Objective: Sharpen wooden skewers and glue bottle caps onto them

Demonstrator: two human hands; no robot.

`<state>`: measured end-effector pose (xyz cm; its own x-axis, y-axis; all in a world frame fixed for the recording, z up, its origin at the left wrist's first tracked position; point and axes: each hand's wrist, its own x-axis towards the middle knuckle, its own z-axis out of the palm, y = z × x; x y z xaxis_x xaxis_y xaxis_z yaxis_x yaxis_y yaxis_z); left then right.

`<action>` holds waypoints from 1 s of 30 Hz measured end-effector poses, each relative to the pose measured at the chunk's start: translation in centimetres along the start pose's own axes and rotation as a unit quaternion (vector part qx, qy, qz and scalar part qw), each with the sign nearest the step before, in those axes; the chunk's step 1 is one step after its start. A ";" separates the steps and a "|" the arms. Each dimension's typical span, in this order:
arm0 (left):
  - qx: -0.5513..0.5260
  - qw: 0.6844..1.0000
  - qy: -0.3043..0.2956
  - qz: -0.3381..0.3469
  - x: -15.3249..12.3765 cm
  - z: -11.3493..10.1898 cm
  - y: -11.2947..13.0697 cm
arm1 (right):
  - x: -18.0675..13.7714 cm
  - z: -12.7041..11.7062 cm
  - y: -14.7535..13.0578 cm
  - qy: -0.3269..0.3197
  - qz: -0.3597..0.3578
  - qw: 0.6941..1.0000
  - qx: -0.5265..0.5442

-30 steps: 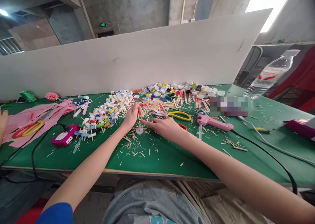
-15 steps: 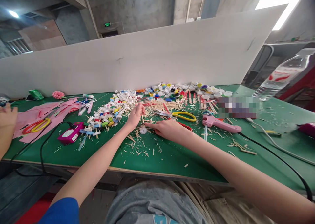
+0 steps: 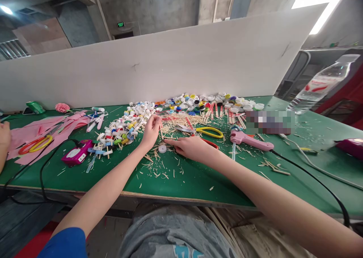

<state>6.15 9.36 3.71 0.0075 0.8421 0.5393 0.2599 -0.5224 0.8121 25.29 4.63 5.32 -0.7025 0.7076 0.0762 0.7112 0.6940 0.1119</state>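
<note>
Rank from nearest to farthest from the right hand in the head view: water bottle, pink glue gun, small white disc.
1. Small white disc: left of the right hand.
2. Pink glue gun: right of the hand.
3. Water bottle: at far right.

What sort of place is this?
It looks like a makeshift craft workshop, perhaps, in a bare concrete building: heaped plastic caps, a pink glue gun and scattered wood shavings share a green table.
</note>
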 end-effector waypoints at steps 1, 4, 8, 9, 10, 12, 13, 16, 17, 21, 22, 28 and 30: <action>0.003 1.000 0.008 0.007 -0.1 0.0 0.1 | 0.0 -0.1 0.0 0.000 0.002 1.000 -0.001; 0.003 1.000 0.023 0.014 0.0 -0.1 0.2 | 0.0 -0.2 -0.1 0.000 0.012 1.000 0.002; -0.029 0.997 0.074 0.017 0.5 -0.5 0.3 | -0.1 -0.3 -0.1 0.002 0.021 1.000 0.009; -0.037 0.995 0.087 0.019 0.7 -0.6 0.2 | -0.2 -0.4 -0.2 0.002 0.020 1.000 0.010; -0.043 0.994 0.095 0.023 0.8 -0.7 0.2 | -0.2 -0.4 -0.2 0.003 0.018 1.000 0.010; -0.053 0.994 0.093 0.023 0.9 -0.8 0.1 | -0.2 -0.6 -0.2 0.000 0.015 1.000 0.011; -0.054 0.994 0.088 0.020 0.9 -0.7 0.0 | -0.3 -0.6 -0.1 -0.003 0.014 1.000 0.012; -0.038 0.997 0.063 0.004 0.7 -0.5 -0.2 | -0.4 -0.7 0.2 -0.004 0.004 1.000 0.016; -0.031 0.998 0.055 -0.003 0.6 -0.4 -0.2 | -0.5 -0.7 0.3 -0.003 -0.002 1.000 0.017; -0.032 0.999 0.028 -0.017 0.3 -0.2 0.1 | -0.7 -0.5 0.6 0.014 -0.022 1.000 0.007; -0.032 0.999 0.023 -0.016 0.2 -0.2 0.2 | -0.8 -0.4 0.6 0.022 -0.022 1.000 0.002; -0.013 1.000 0.001 -0.017 -0.1 0.0 0.6 | -0.7 -0.1 0.6 0.047 0.001 0.998 -0.030; -0.016 1.000 -0.003 -0.019 -0.1 0.0 0.5 | -0.7 0.0 0.6 0.044 0.003 0.998 -0.044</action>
<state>6.30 9.04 4.06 0.0044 0.8620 0.5069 0.2293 -0.4943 0.8385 26.24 4.57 5.36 -0.7008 0.6944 0.1633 0.7128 0.6727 0.1982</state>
